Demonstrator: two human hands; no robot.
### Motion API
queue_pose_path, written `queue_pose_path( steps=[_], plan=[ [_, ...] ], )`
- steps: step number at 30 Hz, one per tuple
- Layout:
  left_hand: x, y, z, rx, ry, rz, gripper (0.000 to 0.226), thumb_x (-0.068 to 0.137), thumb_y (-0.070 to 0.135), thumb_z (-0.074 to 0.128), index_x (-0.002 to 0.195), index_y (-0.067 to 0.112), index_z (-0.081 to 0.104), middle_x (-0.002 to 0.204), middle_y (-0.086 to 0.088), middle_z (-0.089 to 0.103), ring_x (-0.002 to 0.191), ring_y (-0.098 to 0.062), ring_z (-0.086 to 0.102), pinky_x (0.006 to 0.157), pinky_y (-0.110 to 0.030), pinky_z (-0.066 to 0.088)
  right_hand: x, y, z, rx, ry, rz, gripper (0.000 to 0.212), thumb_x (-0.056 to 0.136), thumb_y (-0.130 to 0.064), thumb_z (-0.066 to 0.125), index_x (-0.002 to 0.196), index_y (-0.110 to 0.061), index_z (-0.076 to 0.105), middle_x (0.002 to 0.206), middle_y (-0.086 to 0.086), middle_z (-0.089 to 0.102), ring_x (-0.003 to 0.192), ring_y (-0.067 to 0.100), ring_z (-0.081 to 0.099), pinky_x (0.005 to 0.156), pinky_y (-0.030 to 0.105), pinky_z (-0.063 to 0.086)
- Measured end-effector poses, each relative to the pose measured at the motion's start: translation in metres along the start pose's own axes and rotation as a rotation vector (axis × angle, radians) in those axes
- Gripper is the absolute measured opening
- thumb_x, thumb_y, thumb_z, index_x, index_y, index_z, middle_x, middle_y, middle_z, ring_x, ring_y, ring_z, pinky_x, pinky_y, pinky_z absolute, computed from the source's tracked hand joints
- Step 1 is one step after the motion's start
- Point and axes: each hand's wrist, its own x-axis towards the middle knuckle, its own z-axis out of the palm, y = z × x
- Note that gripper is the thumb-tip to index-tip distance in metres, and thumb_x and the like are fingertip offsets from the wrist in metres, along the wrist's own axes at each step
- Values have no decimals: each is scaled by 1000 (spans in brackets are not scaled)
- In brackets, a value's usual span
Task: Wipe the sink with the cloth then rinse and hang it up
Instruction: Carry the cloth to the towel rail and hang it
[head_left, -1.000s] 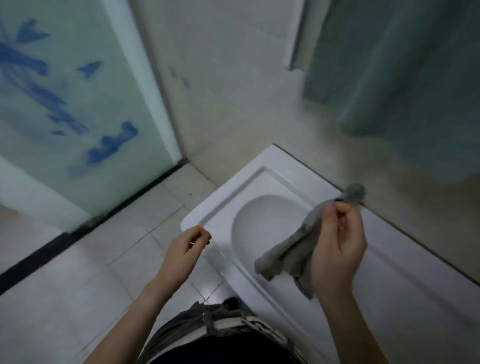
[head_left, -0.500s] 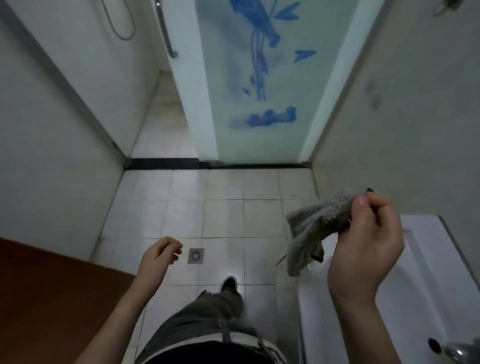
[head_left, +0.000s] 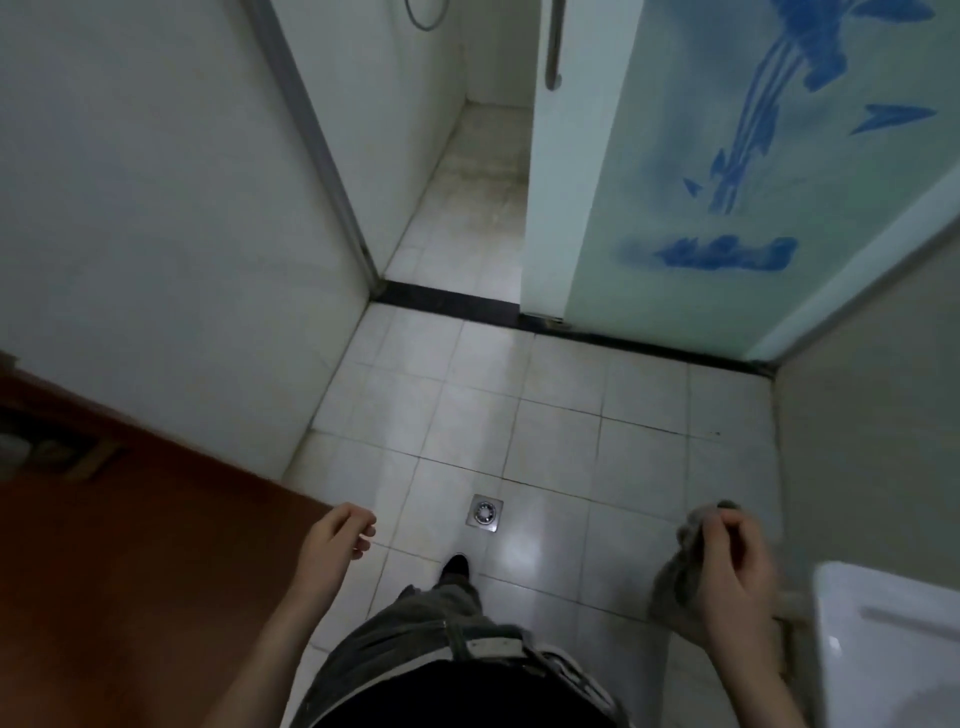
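A grey cloth (head_left: 675, 577) hangs bunched from my right hand (head_left: 737, 577), which grips its top between fingers and thumb, left of the sink and over the floor. Only the white sink's corner (head_left: 883, 639) shows, at the lower right edge. My left hand (head_left: 335, 540) hangs free at the lower left with its fingers loosely curled and nothing in it.
A brown wooden door (head_left: 130, 545) stands at the left. White floor tiles with a small metal drain (head_left: 484, 513) lie ahead. A frosted glass shower door (head_left: 727, 182) with blue patterns is at the upper right, its opening (head_left: 467, 197) left of it.
The view has swung left away from the sink toward the floor and shower. My right hand with the cloth has dropped lower and now sits left of the sink.
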Motion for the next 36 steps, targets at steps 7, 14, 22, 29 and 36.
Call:
queue_pose_path(
  steps=[7,14,22,29,36],
  plan=[
    [107,48,-59,76,-47,-34,19,97,7,53,83,6,65,84,-13,65,78,-26,61,67,-32,47,57,-25,92,-90,56,94,18,100,-12,44,86,-14,54,83,8,55,73,0,50,63,8,38],
    [191,131,-30,80,-116,68,19,91,21,55,85,6,65,81,-13,67,75,-26,62,70,-37,49,134,-69,166,6,-18,39,18,101,-14,43,90,-8,56,86,11,59,80,21,57,68,32,49],
    [289,240,73,126,-203,125,21,91,22,54,84,6,67,79,-12,69,73,-26,63,68,-35,49,254,-80,199,15,-85,43,21,99,-8,46,79,-12,52,75,14,53,62,10,47,55,15,38],
    [345,373,195,314,-474,318,20,97,7,50,88,10,67,81,-7,69,73,-19,63,67,-26,49,336,-90,157,21,108,122,21,98,-9,47,77,-9,51,71,19,50,59,11,42,51,18,32],
    [371,467,342,478,-806,460,21,96,1,51,83,7,66,78,-8,67,63,-6,60,61,-18,48,397,-83,90,79,415,189,28,100,-9,44,73,-13,46,66,1,43,57,7,36,53,18,31]
  ],
)
